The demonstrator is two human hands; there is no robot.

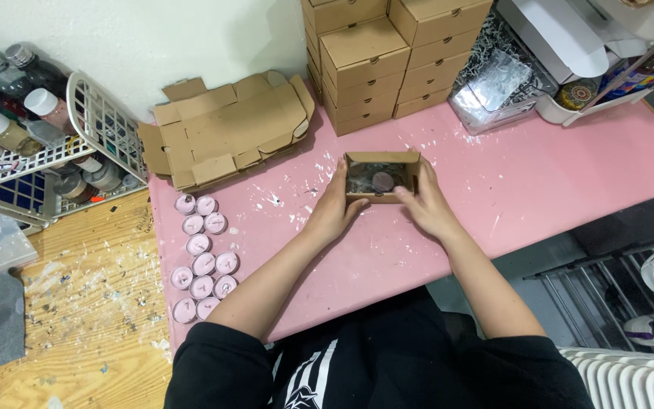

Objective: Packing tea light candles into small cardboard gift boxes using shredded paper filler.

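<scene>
We have a small open box of brown corrugated cardboard (381, 177) resting on the pink worktop (554, 182), near its middle and just in front of us. Inside we can make out a round mauve tealight (382, 180) lying on what looks like clear or shredded filler; the rest of the contents is too small to tell. We judge the box light and fairly stiff at its folded walls, yet easy to crush if squeezed, so the short side walls are the sensible place to take it. The candle inside is probably wax and would dent or scuff under pressure.

Our left hand (336, 206) lies against the box's left wall, fingers loosely curved and partly spread. Our right hand (427, 204) cups the right wall and near corner, thumb toward the front edge. Both touch the cardboard without lifting it, as far as we can see.

To the left, a cluster of pale pink tealights (201, 257) sits on the worktop. Farther off lie flat unfolded cardboard blanks (228, 129), and at the far edge a stack of closed brown boxes (387, 53). A white wire basket of bottles (47, 129) stands at far left.
</scene>
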